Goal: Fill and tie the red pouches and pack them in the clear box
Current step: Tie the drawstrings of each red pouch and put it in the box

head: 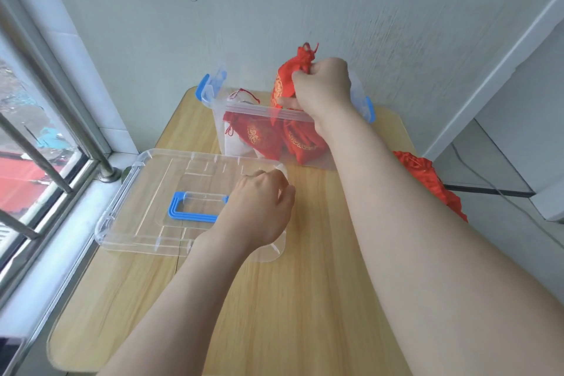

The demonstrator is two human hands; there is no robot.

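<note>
Red pouch [285, 81]: clamped in fingers of right hand [322, 88], above clear box [259, 109], tabletop [305, 299] 12 o'clock. Stored pouches [259, 134] inside. Left hand [259, 207]: on lid [146, 192], 9 o'clock; fingers curled, grip unclear.

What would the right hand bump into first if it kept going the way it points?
Probably the packed pouches lying in the clear box. The right hand grips a red pouch and points down over the box's opening, so that pouch would touch them first. Depth is unclear.
</note>
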